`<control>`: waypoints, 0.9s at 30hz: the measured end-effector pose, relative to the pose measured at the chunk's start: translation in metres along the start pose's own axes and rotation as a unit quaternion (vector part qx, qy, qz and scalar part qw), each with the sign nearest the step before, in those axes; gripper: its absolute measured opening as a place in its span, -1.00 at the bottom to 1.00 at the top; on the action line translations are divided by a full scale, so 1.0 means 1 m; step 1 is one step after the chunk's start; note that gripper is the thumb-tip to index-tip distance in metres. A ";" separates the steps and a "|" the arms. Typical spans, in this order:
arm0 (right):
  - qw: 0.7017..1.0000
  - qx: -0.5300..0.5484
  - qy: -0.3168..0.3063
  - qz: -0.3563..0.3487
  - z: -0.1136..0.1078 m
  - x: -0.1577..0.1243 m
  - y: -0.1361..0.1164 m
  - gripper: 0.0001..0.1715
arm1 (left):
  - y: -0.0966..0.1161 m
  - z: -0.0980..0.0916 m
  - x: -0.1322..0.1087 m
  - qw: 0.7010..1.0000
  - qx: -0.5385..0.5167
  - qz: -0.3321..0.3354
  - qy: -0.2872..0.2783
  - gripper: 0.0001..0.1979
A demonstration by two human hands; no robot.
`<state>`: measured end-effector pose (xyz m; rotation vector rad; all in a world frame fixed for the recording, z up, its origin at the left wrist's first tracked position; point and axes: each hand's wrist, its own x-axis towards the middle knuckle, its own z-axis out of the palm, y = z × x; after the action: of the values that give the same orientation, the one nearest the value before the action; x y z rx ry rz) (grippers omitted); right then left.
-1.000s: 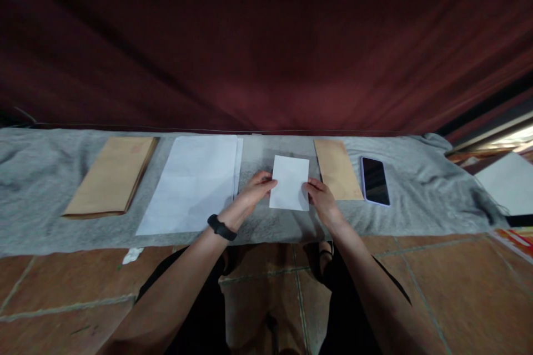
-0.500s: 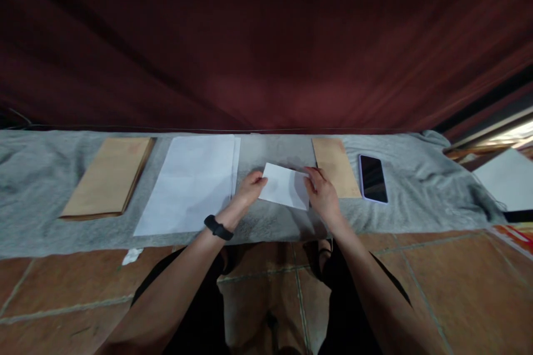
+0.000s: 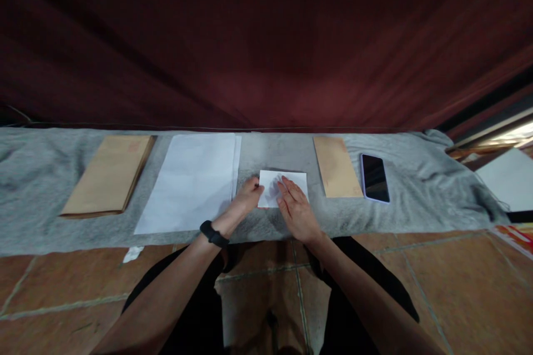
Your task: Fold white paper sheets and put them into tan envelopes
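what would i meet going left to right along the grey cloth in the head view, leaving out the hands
Thick brown paper stack → large white sheets → small white paper → thin brown paper piece → dark-screened phone

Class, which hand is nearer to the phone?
Right: the right hand is on the small white paper, left of the phone; the left hand is farther left.
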<state>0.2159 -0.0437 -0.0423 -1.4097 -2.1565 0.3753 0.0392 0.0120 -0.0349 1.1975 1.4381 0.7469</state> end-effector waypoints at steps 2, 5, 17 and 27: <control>1.000 -0.004 0.000 0.016 0.004 0.000 -0.001 -0.40 | -0.004 -0.001 0.000 0.999 0.038 0.016 0.020 -0.96; 0.999 -0.027 -0.010 0.033 0.009 0.000 -0.003 -0.40 | -0.005 -0.001 -0.002 0.995 0.091 0.015 0.032 -0.94; 0.988 -0.149 -0.016 0.044 0.020 -0.002 -0.007 -0.38 | 0.018 0.013 -0.042 0.849 0.487 0.156 0.130 -0.65; 0.987 -0.157 -0.021 0.003 0.021 -0.014 0.001 -0.25 | -0.018 0.048 -0.054 0.826 0.454 0.333 0.020 -0.26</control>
<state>0.2090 -0.0548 -0.0642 -1.5878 -2.3233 0.0669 0.0763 -0.0521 -0.0446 2.5241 1.4335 0.5110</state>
